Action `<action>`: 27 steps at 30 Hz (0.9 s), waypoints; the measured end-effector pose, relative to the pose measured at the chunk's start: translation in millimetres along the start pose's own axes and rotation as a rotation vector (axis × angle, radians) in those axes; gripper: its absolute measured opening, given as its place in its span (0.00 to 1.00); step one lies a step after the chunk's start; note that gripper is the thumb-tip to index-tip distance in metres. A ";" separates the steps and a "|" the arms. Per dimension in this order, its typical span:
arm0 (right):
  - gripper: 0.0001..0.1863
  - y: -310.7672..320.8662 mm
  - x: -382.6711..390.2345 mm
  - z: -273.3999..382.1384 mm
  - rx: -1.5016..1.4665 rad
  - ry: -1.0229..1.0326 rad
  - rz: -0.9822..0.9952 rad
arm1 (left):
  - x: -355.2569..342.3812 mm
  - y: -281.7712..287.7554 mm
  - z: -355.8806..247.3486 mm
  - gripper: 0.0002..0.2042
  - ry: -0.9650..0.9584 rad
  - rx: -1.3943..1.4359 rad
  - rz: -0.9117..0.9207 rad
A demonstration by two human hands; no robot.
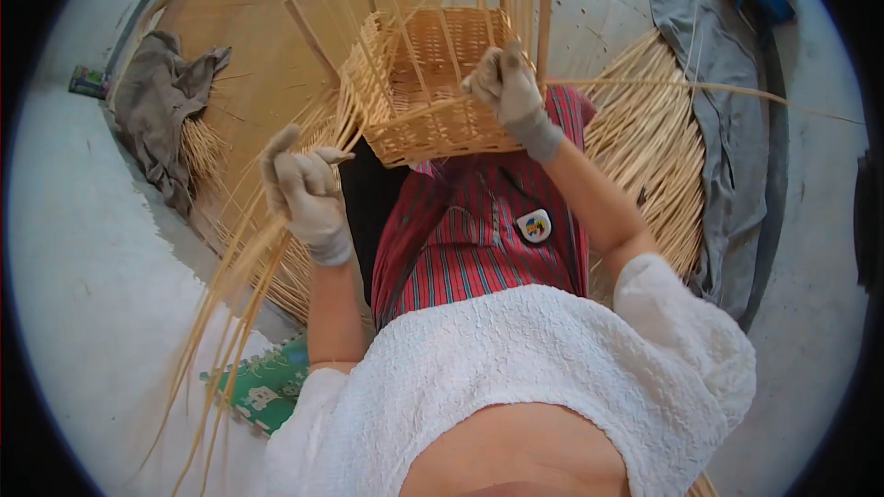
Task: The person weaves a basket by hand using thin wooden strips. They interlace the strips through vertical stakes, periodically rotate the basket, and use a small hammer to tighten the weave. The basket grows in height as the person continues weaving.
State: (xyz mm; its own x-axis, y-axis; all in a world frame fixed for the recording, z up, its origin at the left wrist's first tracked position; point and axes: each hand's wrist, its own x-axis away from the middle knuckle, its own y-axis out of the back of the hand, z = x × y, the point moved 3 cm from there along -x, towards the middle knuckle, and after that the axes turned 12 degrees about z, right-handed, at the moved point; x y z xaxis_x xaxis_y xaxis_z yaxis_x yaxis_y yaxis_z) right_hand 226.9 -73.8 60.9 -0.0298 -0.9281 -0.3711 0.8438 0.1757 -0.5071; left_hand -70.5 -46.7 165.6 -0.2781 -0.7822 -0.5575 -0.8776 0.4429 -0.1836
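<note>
A woven wicker basket [433, 133], light tan and rectangular, rests tilted above my lap with its open side up. Thin upright strands and several wooden rods rise around it. My right hand [511, 97], in a pale work glove, is closed at the near right part of the rim. A long wicker strand [700, 86] runs out to the right from beside that hand; the fingertips' exact hold is partly hidden. To the left of the basket, my gloved left hand [302, 186] has its fingers bent around loose wicker strands [241, 281], which trail down to the lower left.
A large bundle of wicker strands [649, 143] lies on the right beside a grey cloth [741, 175]. Another grey cloth [166, 106] covers strands on the left. A green mat [272, 391] is at the lower left. Brown board [249, 46] covers the floor ahead.
</note>
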 end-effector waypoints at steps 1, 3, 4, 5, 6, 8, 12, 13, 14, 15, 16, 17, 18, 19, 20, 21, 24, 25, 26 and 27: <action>0.16 -3.6 -0.3 2.4 0.041 -0.018 -0.005 | 5.3 -5.8 1.3 0.17 -0.038 -0.063 -0.055; 0.13 -9.8 -0.1 14.2 0.148 -0.050 -0.021 | 25.6 -27.7 22.3 0.18 -0.140 -0.224 -0.064; 0.11 -24.9 4.1 29.0 0.312 -0.089 -0.100 | 38.2 -20.0 45.0 0.20 -0.006 -0.316 -0.071; 0.09 -31.5 7.8 34.2 0.471 -0.130 -0.174 | 52.7 -11.5 66.9 0.22 0.131 -0.420 -0.069; 0.08 -23.3 11.9 37.9 0.731 -0.095 -0.151 | 65.4 -3.9 86.5 0.24 0.265 -0.523 -0.051; 0.08 -25.2 13.1 38.8 1.000 -0.087 -0.225 | 61.0 2.4 122.6 0.24 0.445 -0.310 -0.108; 0.08 -33.5 13.6 36.2 1.172 -0.001 -0.339 | 18.3 6.5 132.8 0.22 0.533 -0.262 0.078; 0.08 -33.3 13.8 34.7 1.193 0.033 -0.336 | 14.0 5.8 138.7 0.22 0.557 -0.271 0.097; 0.08 -32.3 15.0 32.1 1.213 0.066 -0.331 | 14.1 5.1 142.3 0.21 0.570 -0.199 0.064; 0.08 -31.4 15.4 30.0 1.232 0.100 -0.326 | 13.1 6.1 144.1 0.21 0.568 -0.220 0.080; 0.08 -29.2 17.2 25.9 1.173 0.096 -0.348 | 12.2 7.7 143.3 0.21 0.573 -0.241 0.102; 0.08 -27.7 18.4 22.0 1.114 0.091 -0.370 | 11.5 8.4 142.7 0.21 0.578 -0.263 0.124; 0.08 -27.0 19.8 18.7 1.055 0.086 -0.390 | 11.1 8.6 143.5 0.21 0.615 -0.252 0.137; 0.08 -36.6 24.7 13.4 0.734 0.121 -0.329 | 10.3 9.5 139.9 0.21 0.657 -0.241 0.149; 0.08 -52.1 32.5 10.2 0.420 0.152 -0.265 | 10.5 8.6 141.7 0.21 0.696 -0.225 0.161; 0.08 -82.5 23.2 23.4 0.778 0.144 -0.158 | 6.6 10.9 144.3 0.24 0.715 -0.227 0.150; 0.13 -102.9 -47.9 34.6 1.080 0.112 -0.143 | 17.8 12.9 157.6 0.30 0.659 -0.203 0.097; 0.18 -110.6 -87.8 37.3 1.182 0.104 -0.095 | 17.5 10.8 172.5 0.30 0.507 -0.178 0.023; 0.24 -124.5 -125.7 29.6 1.263 0.096 -0.036 | 18.1 17.6 172.3 0.30 0.356 -0.170 -0.061; 0.29 -115.5 -161.2 7.1 1.495 0.121 -0.110 | 17.1 11.2 174.1 0.31 0.410 -0.172 -0.048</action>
State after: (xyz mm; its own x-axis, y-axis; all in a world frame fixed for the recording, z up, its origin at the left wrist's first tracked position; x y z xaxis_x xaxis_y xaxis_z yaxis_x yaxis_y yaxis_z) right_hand 138.0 53.2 184.8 -0.1072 -0.8692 -0.4827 0.5861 -0.4474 0.6755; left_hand -17.0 21.1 13.0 -0.3371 -0.9244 -0.1787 -0.9357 0.3499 -0.0449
